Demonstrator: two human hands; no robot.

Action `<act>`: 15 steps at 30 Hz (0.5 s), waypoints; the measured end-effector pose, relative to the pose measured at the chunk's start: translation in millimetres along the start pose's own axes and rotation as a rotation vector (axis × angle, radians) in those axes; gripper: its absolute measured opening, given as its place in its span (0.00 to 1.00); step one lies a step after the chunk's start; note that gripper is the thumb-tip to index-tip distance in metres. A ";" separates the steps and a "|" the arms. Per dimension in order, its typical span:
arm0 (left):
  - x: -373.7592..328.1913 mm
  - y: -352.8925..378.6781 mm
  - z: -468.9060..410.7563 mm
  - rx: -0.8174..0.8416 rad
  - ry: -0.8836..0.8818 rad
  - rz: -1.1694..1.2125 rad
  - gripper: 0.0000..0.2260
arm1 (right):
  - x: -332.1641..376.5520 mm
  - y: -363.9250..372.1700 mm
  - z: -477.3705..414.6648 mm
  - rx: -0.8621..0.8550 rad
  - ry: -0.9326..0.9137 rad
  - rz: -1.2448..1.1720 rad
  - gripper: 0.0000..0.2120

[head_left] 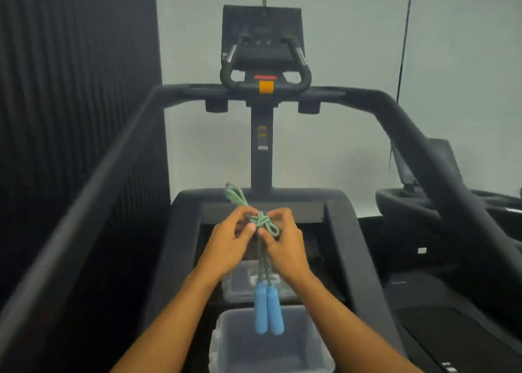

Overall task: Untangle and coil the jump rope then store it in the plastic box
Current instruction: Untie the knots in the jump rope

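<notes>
Where both hands point(229, 247) point(285, 248) pinch — jump rope point(261, 220).

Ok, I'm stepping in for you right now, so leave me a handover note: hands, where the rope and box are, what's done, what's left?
Left hand and right hand: both pinch the jump rope at the wrap round its bundled middle.
Blue handles hang side by side above the open plastic box; what looks like its lid lies beyond it on the treadmill.
Done: rope gathered into a bundle, apparently.
Left: finish the wrap, lower it into the box.
</notes>
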State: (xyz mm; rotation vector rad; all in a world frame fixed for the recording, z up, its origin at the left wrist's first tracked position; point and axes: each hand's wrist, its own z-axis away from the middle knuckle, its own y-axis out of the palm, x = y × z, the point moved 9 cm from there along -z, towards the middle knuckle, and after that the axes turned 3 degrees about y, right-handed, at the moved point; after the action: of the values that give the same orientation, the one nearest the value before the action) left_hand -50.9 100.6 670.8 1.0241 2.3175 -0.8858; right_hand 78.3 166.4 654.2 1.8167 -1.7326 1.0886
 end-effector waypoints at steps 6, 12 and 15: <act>-34.3 -14.2 -51.2 -0.091 0.028 0.149 0.11 | 39.5 -16.3 -45.5 0.012 -0.063 -0.070 0.12; -46.3 -20.8 -72.7 -0.142 0.011 0.228 0.12 | 63.8 -36.9 -64.5 -0.008 -0.122 -0.087 0.08; -47.9 -21.7 -78.6 -0.152 0.003 0.224 0.10 | 68.7 -42.6 -73.0 -0.025 -0.142 -0.096 0.08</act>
State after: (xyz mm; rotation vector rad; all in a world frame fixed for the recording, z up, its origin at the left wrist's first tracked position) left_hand -49.1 122.2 762.9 1.1896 2.1806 -0.6115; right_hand 95.6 182.5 760.6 1.9821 -1.7081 0.9161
